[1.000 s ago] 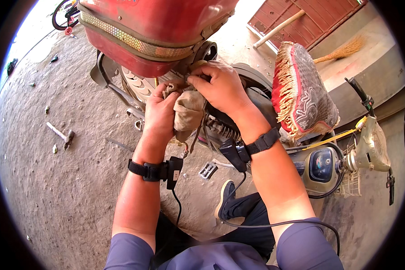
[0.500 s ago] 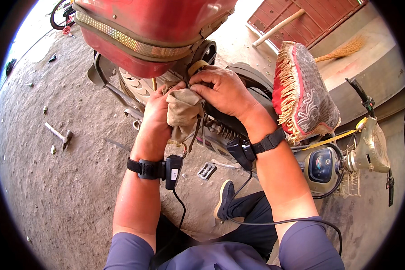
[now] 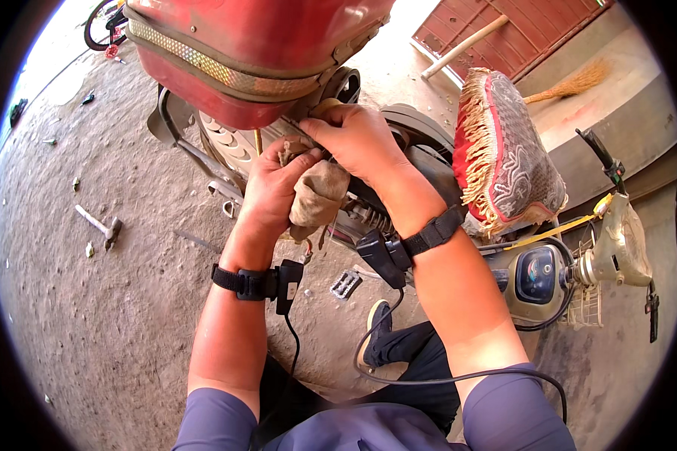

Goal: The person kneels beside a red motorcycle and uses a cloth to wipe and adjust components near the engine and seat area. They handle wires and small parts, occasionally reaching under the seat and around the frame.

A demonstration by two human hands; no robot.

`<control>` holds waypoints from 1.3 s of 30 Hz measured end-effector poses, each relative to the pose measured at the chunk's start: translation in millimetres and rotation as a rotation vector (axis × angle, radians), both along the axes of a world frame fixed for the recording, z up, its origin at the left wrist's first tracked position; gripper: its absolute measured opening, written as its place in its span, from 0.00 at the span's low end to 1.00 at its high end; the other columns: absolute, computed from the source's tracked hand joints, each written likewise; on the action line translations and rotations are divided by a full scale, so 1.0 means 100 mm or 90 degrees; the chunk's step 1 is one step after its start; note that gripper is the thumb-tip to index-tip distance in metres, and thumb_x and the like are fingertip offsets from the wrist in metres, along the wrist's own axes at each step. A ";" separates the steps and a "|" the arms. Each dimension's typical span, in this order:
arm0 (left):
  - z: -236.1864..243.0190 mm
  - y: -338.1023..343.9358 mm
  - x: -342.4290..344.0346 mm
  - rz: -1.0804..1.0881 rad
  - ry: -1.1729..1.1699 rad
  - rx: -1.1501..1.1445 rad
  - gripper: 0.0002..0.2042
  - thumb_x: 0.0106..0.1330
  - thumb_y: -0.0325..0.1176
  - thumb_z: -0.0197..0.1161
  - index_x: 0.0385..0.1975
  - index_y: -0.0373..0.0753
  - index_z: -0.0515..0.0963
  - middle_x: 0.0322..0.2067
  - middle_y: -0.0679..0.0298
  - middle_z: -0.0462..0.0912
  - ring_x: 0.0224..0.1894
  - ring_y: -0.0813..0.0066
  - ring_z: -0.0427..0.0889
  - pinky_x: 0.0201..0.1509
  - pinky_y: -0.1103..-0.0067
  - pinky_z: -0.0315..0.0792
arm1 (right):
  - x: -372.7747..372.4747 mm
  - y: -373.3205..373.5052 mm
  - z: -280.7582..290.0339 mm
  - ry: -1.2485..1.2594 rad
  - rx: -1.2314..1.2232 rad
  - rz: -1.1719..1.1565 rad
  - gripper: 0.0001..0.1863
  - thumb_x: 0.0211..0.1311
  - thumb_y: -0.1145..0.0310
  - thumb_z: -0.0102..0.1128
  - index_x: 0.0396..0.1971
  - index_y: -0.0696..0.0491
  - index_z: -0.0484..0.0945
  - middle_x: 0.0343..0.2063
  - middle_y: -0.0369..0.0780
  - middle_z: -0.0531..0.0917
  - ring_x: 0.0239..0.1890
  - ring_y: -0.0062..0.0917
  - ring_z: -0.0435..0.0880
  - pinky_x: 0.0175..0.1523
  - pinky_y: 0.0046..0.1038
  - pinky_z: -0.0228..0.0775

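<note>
Below a red rear box [image 3: 248, 49] with a reflective band, my left hand [image 3: 274, 188] is closed on a crumpled beige cloth [image 3: 317, 197], which hangs down beside the scooter's dark frame. My right hand [image 3: 357, 146], above and right of the cloth, is closed with thumb and forefinger at a narrow gap under the box, among dark straps or wires; what they pinch is hidden. Several loose wires hang below the cloth near a metal spring [image 3: 380, 219].
A fringed cushion [image 3: 508, 154] sits to the right, near another scooter's handlebar console [image 3: 534, 274]. A hammer [image 3: 101, 225] and a pedal [image 3: 346, 284] lie on the dirt floor. Behind are a broom [image 3: 572, 83], a red door [image 3: 504, 37] and a bicycle wheel [image 3: 98, 22].
My right hand has shifted up and left toward the box since half a second ago. The cloth has turned slightly and moved right, with my left hand still on it.
</note>
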State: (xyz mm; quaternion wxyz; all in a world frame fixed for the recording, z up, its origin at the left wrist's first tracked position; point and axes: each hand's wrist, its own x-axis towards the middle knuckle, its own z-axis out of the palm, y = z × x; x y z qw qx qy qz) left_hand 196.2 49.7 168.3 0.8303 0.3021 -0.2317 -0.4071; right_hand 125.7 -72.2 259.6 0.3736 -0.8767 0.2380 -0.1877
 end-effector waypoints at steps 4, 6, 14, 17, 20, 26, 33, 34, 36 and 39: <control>-0.02 0.02 0.02 -0.008 -0.009 0.029 0.07 0.71 0.25 0.63 0.45 0.33 0.81 0.40 0.61 0.86 0.40 0.75 0.85 0.46 0.78 0.80 | -0.08 0.10 0.12 0.021 -0.079 0.023 0.16 0.64 0.60 0.69 0.37 0.60 0.87 0.29 0.39 0.87 0.32 0.19 0.84 0.40 0.23 0.75; -0.06 0.07 0.12 -0.046 0.074 0.031 0.07 0.72 0.28 0.61 0.45 0.33 0.81 0.39 0.59 0.86 0.39 0.74 0.85 0.44 0.77 0.80 | -0.15 0.12 0.14 -0.016 -0.141 0.085 0.13 0.63 0.62 0.70 0.35 0.58 0.87 0.28 0.39 0.87 0.31 0.20 0.84 0.39 0.24 0.75; -0.07 0.05 0.19 -0.173 0.219 -0.016 0.09 0.76 0.36 0.59 0.39 0.37 0.79 0.29 0.62 0.85 0.28 0.71 0.85 0.29 0.76 0.79 | -0.35 0.11 0.17 0.008 -0.112 0.208 0.10 0.60 0.62 0.70 0.31 0.54 0.87 0.26 0.43 0.86 0.31 0.33 0.86 0.40 0.30 0.76; -0.02 0.02 0.13 -0.076 0.186 0.016 0.07 0.72 0.33 0.66 0.40 0.37 0.80 0.30 0.64 0.85 0.29 0.75 0.85 0.30 0.79 0.79 | -0.39 -0.02 0.09 0.036 -0.168 0.231 0.17 0.64 0.55 0.68 0.32 0.56 0.87 0.26 0.45 0.86 0.30 0.31 0.85 0.41 0.29 0.75; 0.18 0.13 0.07 -0.092 0.103 0.005 0.07 0.68 0.30 0.71 0.41 0.38 0.82 0.32 0.67 0.85 0.31 0.80 0.83 0.35 0.81 0.78 | -0.38 -0.07 0.12 0.064 0.035 0.024 0.24 0.67 0.48 0.65 0.34 0.59 0.87 0.26 0.46 0.86 0.30 0.26 0.84 0.41 0.28 0.74; 0.24 0.29 0.05 -0.103 -0.126 0.054 0.06 0.66 0.28 0.72 0.39 0.36 0.83 0.32 0.72 0.84 0.34 0.85 0.80 0.40 0.83 0.75 | -0.16 -0.01 0.09 0.033 0.127 0.030 0.26 0.61 0.48 0.70 0.36 0.62 0.88 0.27 0.44 0.87 0.32 0.25 0.84 0.43 0.30 0.75; 0.15 0.32 0.15 -0.098 -0.175 0.124 0.10 0.69 0.28 0.68 0.46 0.33 0.82 0.36 0.69 0.85 0.37 0.82 0.81 0.42 0.82 0.77 | -0.33 0.18 0.26 0.068 -0.028 0.042 0.15 0.62 0.60 0.72 0.31 0.60 0.86 0.23 0.36 0.82 0.29 0.17 0.78 0.37 0.25 0.71; 0.12 0.29 0.18 -0.084 -0.118 0.117 0.10 0.70 0.29 0.67 0.47 0.32 0.82 0.37 0.68 0.85 0.38 0.81 0.82 0.43 0.81 0.77 | -0.39 0.20 0.28 0.065 -0.006 0.084 0.14 0.61 0.61 0.72 0.31 0.59 0.86 0.24 0.40 0.84 0.29 0.21 0.81 0.37 0.28 0.73; 0.16 0.32 0.16 -0.078 0.007 0.104 0.12 0.73 0.31 0.62 0.49 0.31 0.81 0.41 0.64 0.86 0.39 0.77 0.84 0.44 0.79 0.79 | -0.47 0.34 0.33 0.068 -0.028 0.151 0.11 0.61 0.66 0.71 0.28 0.59 0.84 0.23 0.44 0.83 0.26 0.30 0.81 0.35 0.30 0.72; 0.07 0.28 0.16 -0.148 0.045 0.025 0.12 0.75 0.32 0.59 0.49 0.32 0.81 0.43 0.61 0.87 0.41 0.75 0.85 0.44 0.79 0.80 | -0.57 0.45 0.33 0.000 -0.083 0.265 0.11 0.60 0.66 0.71 0.26 0.59 0.82 0.23 0.45 0.80 0.27 0.35 0.79 0.35 0.31 0.71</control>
